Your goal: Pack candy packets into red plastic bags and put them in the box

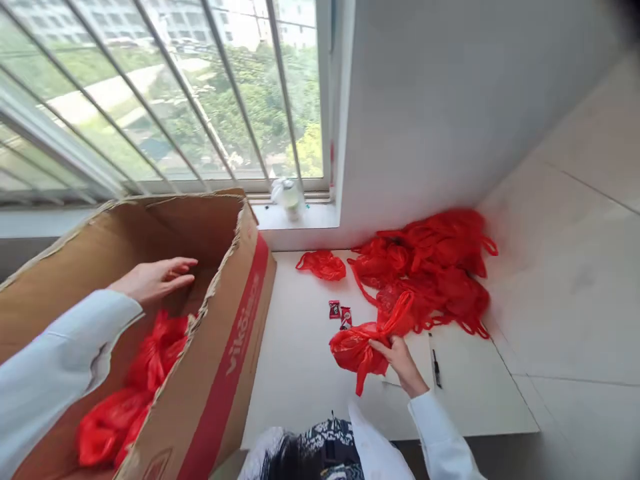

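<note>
Pinching a bunched red bag (354,348) in the right hand (399,361), thumb and fingers closed on its gathered neck; whether the neck is knotted, can't tell. Bag is over the near-middle of the white table (295,380), loose ends sticking out to far right and near side; can't tell if its underside touches the tabletop. Left hand (157,278) is inside the open cardboard box (245,347) at left, nothing visible in it, fingers extended and loosely spread, palm side mostly hidden. Filled-looking red bundles (117,423) lie in the box, on the near right side of its interior, nearer than the left hand and apart from it. Two small dark-red packets (335,309) sit on the table just beyond the held bag, next to each other. Small crumpled red bag (323,265) lies farther back, close to the wall. Big heap of red bags (435,273) fills the far right corner, straps trailing out. White paper (421,353) is partly under the right hand's area, black pen (437,370) just right of it. Pale container (291,200) stands on the windowsill (320,217), far side.
</note>
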Demonstrator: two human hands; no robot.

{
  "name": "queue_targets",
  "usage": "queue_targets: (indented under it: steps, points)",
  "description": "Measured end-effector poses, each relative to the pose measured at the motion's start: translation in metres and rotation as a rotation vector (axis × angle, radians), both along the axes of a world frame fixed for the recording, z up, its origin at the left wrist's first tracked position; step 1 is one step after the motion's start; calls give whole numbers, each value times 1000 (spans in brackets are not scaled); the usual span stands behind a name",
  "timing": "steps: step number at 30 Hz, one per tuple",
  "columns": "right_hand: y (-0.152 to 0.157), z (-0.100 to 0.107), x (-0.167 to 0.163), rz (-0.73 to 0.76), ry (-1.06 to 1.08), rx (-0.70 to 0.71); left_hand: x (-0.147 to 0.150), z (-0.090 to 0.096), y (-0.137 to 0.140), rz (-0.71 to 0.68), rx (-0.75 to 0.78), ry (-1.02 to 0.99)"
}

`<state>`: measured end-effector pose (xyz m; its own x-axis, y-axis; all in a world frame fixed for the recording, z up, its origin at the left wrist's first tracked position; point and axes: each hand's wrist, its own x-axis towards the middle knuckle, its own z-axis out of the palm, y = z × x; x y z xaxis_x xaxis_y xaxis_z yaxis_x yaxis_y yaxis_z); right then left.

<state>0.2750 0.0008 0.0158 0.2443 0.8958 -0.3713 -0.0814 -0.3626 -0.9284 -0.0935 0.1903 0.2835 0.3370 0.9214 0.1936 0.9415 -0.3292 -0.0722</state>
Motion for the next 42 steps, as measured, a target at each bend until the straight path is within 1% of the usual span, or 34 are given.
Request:
queue_targets:
  steps: [2, 3, 4, 5, 6, 7, 8, 9, 10, 11, 12, 13, 14, 15, 17, 19, 25, 29, 30, 32, 34, 37, 40, 42]
  points:
    - [-6, -10, -37, 127, 6, -7, -14, 26, -43, -56, -119, -8]
    - [-8, -11, -53, 188, -21, -4, -12, 35, -70, -102, -153, -40]
    - [-9, -11, -67, 241, -59, 2, -4, 37, -98, -138, -133, -87]
    - [-10, -10, -79, 288, -98, 14, 8, 32, -127, -171, -152, -171]
    - [-11, -8, -88, 323, -128, 31, 23, 19, -153, -191, -165, -272]
    - [-11, -5, -95, 350, -144, 52, 38, -3, -175, -197, -164, -378]
    - [-12, -4, -101, 370, -144, 75, 52, -32, -193, -166, -240, -432]
    - [-12, -2, -106, 390, -129, 97, 64, -66, -205, -115, -345, -466]
    - [-12, -2, -109, 412, -107, 117, 73, -102, -212, -75, -437, -493]
    - [-13, -2, -113, 435, -87, 130, 80, -137, -215, -30, -480, -516]
    - [-13, -2, -115, 456, -79, 134, 84, -168, -214, 20, -509, -524]
    - [-14, -4, -118, 476, -87, 129, 87, -195, -212, 35, -558, -530]
    - [-14, -6, -119, 489, -110, 120, 89, -217, -209, 47, -583, -529]
    - [-16, -8, -121, 493, -145, 111, 89, -234, -207, 62, -596, -529]
    - [-19, -14, -122, 487, -230, 103, 87, -254, -203, 87, -606, -542]
    - [-25, -19, -121, 481, -320, 108, 81, -264, -204, 105, -607, -564]
    - [-39, -30, -110, 446, -511, 92, 72, -280, -207, 136, -588, -603]
    - [-38, -42, -89, 338, -701, 35, 62, -285, -196, 151, -556, -588]
    - [-37, -47, -83, 319, -708, 9, 59, -285, -192, 146, -556, -586]
    - [-36, -56, -75, 333, -648, -34, 57, -286, -186, 104, -578, -583]
    - [-36, -64, -72, 376, -576, -45, 65, -289, -183, 34, -615, -573]
    - [-38, -72, -78, 407, -572, -26, 89, -300, -185, -53, -662, -547]
    - [-43, -72, -86, 424, -619, -12, 110, -313, -186, -74, -708, -528]
    - [-46, -69, -88, 425, -667, -6, 114, -319, -184, -63, -733, -533]
